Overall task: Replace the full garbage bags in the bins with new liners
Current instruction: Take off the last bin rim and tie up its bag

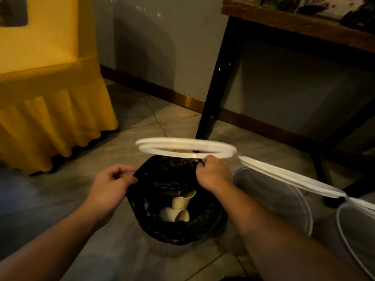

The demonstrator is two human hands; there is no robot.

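Fingers of left hand and right hand pinch black bag — paper cups inside.

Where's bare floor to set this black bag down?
Bare tile lies behind the black bag, between the yellow chair cover and the black table leg, and left of the left hand. The right side is crowded: clear bins with white rings beside the right hand.

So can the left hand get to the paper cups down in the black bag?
Probably yes. The mouth of the black bag is held open and the paper cups lie uncovered inside, below the left hand. But that hand is pinching the bag's edge, so it would have to let go first.
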